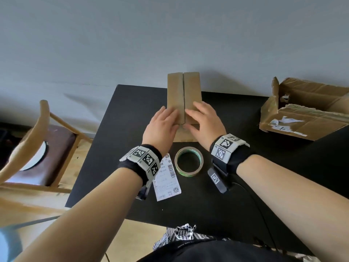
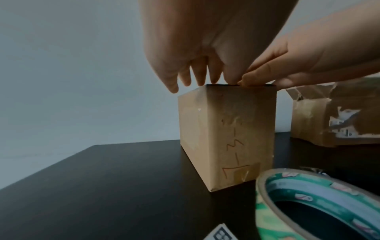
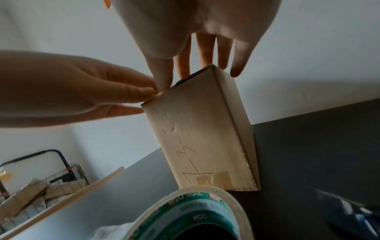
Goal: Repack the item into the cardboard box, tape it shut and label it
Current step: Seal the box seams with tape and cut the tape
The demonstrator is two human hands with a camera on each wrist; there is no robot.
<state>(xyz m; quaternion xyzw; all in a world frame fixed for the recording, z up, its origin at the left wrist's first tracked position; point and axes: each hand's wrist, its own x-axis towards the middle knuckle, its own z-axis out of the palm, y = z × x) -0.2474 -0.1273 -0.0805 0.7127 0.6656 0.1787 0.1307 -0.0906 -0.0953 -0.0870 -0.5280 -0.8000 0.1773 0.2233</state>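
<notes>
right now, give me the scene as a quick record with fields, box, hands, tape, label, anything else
box: small cardboard box upright on the black table, top flaps folded shut, seam untaped
left hand: fingers flat on the left flap
right hand: fingers flat on the right flap
tape: tape roll lying flat near the wrists, untouched
label: shipping label on the table beside the tape
other: torn open carton at the table's right; wooden chair at left

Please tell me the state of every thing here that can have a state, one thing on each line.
small cardboard box: upright, top flaps folded shut, untaped
left hand: fingers straight, pressing left flap
right hand: fingers straight, pressing right flap
tape roll: lying flat, unused
shipping label: loose on table
large cardboard box: open, torn
</notes>
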